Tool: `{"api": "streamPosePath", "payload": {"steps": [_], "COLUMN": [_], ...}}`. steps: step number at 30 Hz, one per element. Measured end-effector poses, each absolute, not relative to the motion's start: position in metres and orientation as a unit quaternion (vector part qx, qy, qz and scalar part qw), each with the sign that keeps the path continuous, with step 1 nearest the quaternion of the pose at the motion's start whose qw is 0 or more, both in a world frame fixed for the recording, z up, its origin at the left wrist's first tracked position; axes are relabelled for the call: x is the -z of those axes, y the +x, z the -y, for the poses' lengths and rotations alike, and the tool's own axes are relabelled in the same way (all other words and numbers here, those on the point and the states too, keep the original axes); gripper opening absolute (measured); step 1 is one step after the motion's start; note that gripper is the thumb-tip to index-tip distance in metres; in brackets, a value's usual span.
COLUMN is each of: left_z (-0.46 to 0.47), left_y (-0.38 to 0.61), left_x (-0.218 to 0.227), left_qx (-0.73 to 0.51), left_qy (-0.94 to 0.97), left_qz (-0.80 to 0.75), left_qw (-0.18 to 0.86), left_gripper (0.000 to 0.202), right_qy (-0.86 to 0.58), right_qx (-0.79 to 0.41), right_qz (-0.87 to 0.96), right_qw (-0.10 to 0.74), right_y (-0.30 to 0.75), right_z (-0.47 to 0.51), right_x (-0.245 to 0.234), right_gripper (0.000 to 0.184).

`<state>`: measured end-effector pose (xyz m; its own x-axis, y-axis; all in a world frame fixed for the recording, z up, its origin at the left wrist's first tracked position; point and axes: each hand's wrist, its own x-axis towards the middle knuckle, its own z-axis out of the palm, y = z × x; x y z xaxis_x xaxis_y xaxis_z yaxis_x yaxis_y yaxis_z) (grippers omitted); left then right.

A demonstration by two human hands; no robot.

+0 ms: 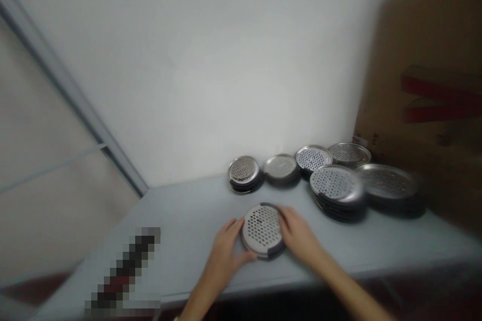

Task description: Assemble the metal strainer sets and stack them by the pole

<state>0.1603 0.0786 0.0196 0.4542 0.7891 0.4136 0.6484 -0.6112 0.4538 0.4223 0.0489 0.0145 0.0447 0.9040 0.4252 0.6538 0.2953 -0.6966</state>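
Observation:
A small stack of round perforated metal discs [262,229] with dark rims lies on the grey table [188,220] near its front edge. My left hand [226,252] curls round the stack's left and lower side. My right hand [298,235] grips its right side, fingers over the rim. Both hands hold the same stack, which rests on the table.
Several more stacks of perforated metal discs stand at the back, near the white wall: one [244,172] at the left, others [336,186] toward the right. A large brown cardboard box [425,110] stands at the right. A blurred dark patch [124,271] covers the table's front left.

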Motion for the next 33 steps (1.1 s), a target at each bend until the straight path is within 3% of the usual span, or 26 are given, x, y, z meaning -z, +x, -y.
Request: {"api": "streamPosePath", "payload": {"steps": [6,13,17,20,23,28,33], "left_z": [-0.079,-0.068,-0.058,-0.053,-0.050,-0.055,-0.065], "left_y": [0.159,0.145,0.131,0.129,0.135,0.159,0.179], "left_x": [-0.017,-0.042,-0.051,-0.052,-0.047,-0.039,-0.044], "left_qx": [-0.329,-0.377,-0.315,-0.288,-0.293,-0.284,-0.262], "left_qy": [0.826,0.752,0.775,0.799,0.804,0.840,0.864], "left_qz": [-0.448,-0.511,-0.492,-0.473,-0.481,-0.444,-0.406], "left_qw": [0.095,0.178,0.242,0.232,0.192,0.128,0.140], "left_gripper": [0.089,0.033,0.021,0.016,0.020,0.060,0.048], "right_qy": [-0.557,-0.557,-0.557,-0.557,-0.559,-0.559,-0.567], "right_qx": [-0.153,-0.152,-0.159,-0.160,-0.160,-0.165,-0.192], "right_qz": [0.669,0.662,0.665,0.667,0.662,0.645,0.601], "right_qw": [0.467,0.478,0.471,0.468,0.474,0.494,0.530], "right_y": [0.425,0.425,0.426,0.426,0.426,0.425,0.433], "right_z": [-0.048,-0.048,-0.048,-0.048,-0.048,-0.048,-0.051], "right_x": [-0.014,-0.012,-0.014,-0.016,-0.016,-0.013,-0.021], "right_gripper": [0.033,0.031,0.031,0.031,0.031,0.032,0.032]}}
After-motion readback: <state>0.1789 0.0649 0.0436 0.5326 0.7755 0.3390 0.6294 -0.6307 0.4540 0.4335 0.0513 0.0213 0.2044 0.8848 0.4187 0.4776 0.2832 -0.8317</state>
